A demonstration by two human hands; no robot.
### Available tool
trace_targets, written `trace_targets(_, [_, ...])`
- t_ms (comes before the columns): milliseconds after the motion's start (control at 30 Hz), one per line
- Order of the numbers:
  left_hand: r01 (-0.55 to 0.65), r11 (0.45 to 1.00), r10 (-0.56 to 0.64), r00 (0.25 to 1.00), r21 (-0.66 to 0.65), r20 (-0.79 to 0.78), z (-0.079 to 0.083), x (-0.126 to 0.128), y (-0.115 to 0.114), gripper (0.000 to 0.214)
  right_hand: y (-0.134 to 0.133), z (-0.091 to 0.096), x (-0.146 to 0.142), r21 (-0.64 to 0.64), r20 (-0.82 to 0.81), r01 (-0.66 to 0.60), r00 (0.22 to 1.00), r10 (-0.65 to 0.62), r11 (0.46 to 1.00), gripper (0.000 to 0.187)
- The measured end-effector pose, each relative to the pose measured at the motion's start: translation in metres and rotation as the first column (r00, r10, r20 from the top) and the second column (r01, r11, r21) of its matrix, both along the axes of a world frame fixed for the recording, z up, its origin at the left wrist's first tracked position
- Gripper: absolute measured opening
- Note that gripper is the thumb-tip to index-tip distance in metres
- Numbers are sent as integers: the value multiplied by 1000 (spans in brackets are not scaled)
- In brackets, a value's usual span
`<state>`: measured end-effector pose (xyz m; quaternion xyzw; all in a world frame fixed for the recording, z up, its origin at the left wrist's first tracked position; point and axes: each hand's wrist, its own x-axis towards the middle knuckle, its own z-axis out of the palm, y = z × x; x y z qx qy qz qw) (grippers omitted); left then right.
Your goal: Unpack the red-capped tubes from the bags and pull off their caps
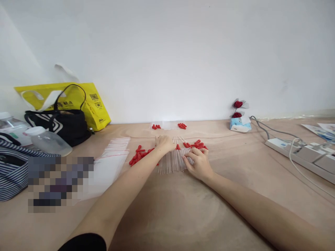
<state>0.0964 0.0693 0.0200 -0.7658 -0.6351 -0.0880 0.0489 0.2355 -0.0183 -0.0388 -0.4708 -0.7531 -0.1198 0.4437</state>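
A row of clear thin tubes (171, 164) lies on the tan table (167, 209). My left hand (164, 143) rests curled at the far end of the row, next to a loose pile of red caps (140, 154). My right hand (198, 162) lies on the right side of the tubes, fingers bent and touching them. More red caps (196, 144) lie just beyond it. What, if anything, either hand grips is too small to make out.
Clear zip bags (110, 164) lie at the left. A yellow bag (89, 104), black handbag (61, 123), plastic bottle (48, 141) and striped bag (13, 167) crowd the left edge. More tubes and caps (169, 126) lie by the wall. Tissue pack (240, 124) and power strip (303, 157) sit right.
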Motion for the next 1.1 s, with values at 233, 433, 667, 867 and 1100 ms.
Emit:
trace_targets(233, [193, 973, -191, 981, 126, -22, 15, -32, -39, 25, 0, 8, 2, 129, 9, 114, 993, -116, 985, 22])
trace_targets(433, [594, 681, -511, 804, 428, -303, -7, -84, -88, 21, -5, 13, -9, 205, 266, -142, 960, 84, 968, 27])
trace_targets(667, [594, 551, -570, 781, 587, -256, -28, -88, -100, 16, -4, 4, -20, 182, 358, -275, 913, 196, 944, 14])
trace_targets(867, [569, 681, -626, 779, 461, -37, -28, -83, -101, 18, -9, 7, -19, 119, 344, -293, 908, 237, 949, 18])
trace_targets(1100, [544, 758, -585, 811, 360, 8, -27, -85, -105, 17, -12, 8, -18, 47, 334, -323, 897, 289, 945, 21])
